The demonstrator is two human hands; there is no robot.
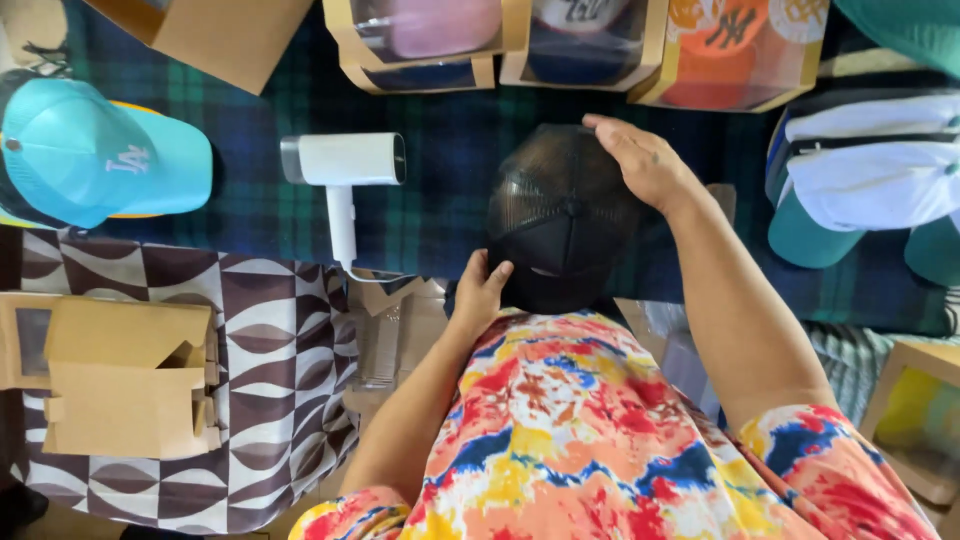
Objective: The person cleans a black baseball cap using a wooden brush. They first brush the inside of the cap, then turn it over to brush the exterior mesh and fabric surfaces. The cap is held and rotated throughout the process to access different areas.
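Note:
A black mesh-backed cap [560,215] sits in front of me over a dark plaid cloth [450,140]. My left hand [482,290] pinches the cap's near left edge with thumb and fingers. My right hand [640,160] rests flat on the cap's upper right side, fingers spread over the mesh. Both forearms reach out from a bright multicoloured shirt [580,430].
A white hair dryer [345,175] lies left of the cap. A turquoise cap [95,150] sits at far left, stacked white and teal caps [870,170] at right. Boxed caps [590,40] line the far edge. A folded cardboard box [130,375] rests on a brown patterned cloth [270,390].

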